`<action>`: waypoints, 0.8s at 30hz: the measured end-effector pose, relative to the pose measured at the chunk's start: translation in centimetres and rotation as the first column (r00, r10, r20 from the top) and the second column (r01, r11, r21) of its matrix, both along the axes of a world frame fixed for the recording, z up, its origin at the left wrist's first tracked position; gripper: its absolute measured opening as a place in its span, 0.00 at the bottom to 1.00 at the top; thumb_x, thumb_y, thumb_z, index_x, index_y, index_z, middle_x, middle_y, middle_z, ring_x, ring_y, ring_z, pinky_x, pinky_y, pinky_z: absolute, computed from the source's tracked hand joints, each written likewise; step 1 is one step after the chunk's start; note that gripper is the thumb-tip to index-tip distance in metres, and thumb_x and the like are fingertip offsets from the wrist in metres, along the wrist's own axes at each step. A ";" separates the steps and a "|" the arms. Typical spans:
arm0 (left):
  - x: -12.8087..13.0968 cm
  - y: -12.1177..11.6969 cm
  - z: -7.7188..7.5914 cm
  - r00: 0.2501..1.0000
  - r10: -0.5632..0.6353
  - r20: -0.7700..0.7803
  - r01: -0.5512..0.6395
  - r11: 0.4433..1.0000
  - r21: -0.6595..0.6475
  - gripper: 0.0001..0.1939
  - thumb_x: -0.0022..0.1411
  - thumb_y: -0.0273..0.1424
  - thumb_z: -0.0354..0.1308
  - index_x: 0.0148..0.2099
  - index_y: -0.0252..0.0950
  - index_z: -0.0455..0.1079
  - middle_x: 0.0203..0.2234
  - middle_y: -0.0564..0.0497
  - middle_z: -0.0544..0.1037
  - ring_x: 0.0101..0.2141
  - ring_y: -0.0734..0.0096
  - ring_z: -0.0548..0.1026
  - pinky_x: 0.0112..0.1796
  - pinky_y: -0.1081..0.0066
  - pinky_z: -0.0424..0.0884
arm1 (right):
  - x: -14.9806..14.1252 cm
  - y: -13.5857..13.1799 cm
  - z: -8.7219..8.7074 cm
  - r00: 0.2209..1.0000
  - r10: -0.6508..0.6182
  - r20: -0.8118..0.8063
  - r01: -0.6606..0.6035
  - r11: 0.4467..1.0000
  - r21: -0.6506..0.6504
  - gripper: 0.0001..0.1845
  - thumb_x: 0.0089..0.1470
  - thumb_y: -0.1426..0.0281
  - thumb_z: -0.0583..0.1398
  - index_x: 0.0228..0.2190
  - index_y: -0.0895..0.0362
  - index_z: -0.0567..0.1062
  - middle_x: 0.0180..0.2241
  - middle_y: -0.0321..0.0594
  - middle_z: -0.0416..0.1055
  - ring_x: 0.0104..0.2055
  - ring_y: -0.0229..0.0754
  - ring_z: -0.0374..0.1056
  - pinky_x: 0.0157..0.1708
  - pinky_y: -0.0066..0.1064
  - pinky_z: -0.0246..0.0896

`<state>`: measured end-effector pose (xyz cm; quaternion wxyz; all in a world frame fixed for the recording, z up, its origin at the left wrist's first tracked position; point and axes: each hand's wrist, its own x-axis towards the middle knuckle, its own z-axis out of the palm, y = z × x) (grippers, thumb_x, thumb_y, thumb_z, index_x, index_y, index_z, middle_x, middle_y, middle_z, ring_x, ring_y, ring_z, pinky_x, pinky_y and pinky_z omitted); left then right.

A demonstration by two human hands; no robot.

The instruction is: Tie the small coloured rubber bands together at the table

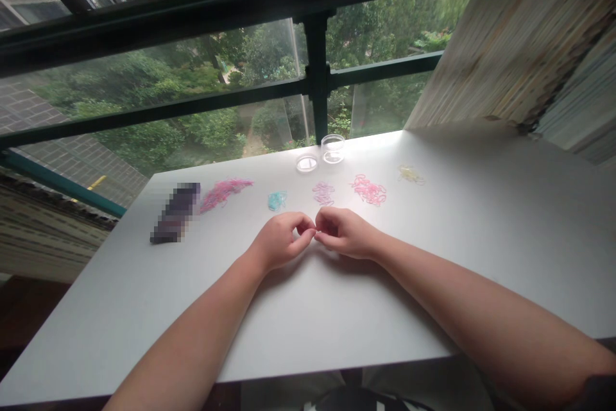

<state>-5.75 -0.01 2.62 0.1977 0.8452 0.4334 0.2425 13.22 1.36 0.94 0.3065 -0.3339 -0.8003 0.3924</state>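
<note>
My left hand (287, 238) and my right hand (347, 231) meet fingertip to fingertip over the white table. Each is closed in a pinch. A tiny pale bit shows between the fingertips, too small to make out. Just beyond my hands lie piles of small loop-like bands: a teal pile (277, 200), a lilac pile (324, 192) and a pink pile (369, 190). Farther right is a small yellow pile (410, 174). A larger mixed pink pile (225, 193) spreads out on the left.
A clear round container (333, 149) stands at the table's back edge, with its clear lid (307, 164) lying beside it. A dark blurred-out object (177, 213) lies at the left. Behind the white table (337, 321) is a green-framed window (316, 71), with a curtain (476, 45) on the right.
</note>
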 end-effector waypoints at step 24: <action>-0.4 0.1 -0.1 0.998 0.015 0.057 -0.018 0.999 0.044 0.05 0.57 0.28 0.53 0.33 0.36 0.70 0.25 0.52 0.74 0.27 0.74 0.71 0.30 0.74 0.66 | -0.2 0.1 -0.1 0.998 -0.058 -0.009 0.058 0.998 0.007 0.03 0.50 0.72 0.56 0.25 0.58 0.67 0.21 0.32 0.64 0.22 0.32 0.57 0.23 0.24 0.53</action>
